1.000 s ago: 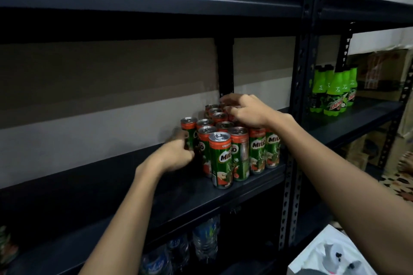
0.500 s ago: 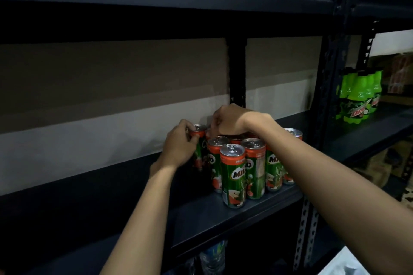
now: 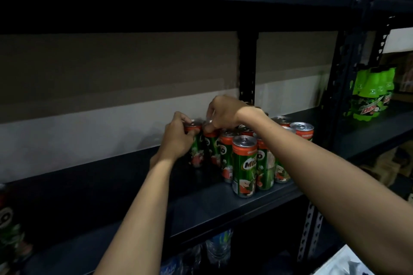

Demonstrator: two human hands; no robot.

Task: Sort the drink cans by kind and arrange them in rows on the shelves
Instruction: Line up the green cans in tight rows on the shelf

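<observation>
A dark metal shelf [image 3: 223, 212] with a smooth matte board and perforated steel uprights stands against a pale wall banded in brown and grey. On the board, toward 3 o'clock of centre, a tight cluster of Milo cans [image 3: 263, 158] stands upright: slim cylinders with glossy green sides, orange collars and silver pull-tab lids. The nearest front can [image 3: 244, 166] stands close to the shelf's front lip. At the cluster's 9 o'clock edge, the left hand [image 3: 176, 140] wraps its curled fingers around the end can [image 3: 196, 147], thumb at the orange collar. Just beside it, the right hand [image 3: 225, 114] reaches over the cluster from 3 o'clock, fingertips bent down and pinching the rim of the neighbouring can [image 3: 211, 140]. The two gripped cans stand almost touching. From the cluster toward 9 o'clock the shelf board runs bare and dark, until more Milo packaging [image 3: 9, 230] shows dimly at the frame's edge. At 3 o'clock, on the adjoining rack, stand bright green plastic bottles [image 3: 371, 94]. Clear water bottles [image 3: 219, 245] show dimly on the shelf below.
</observation>
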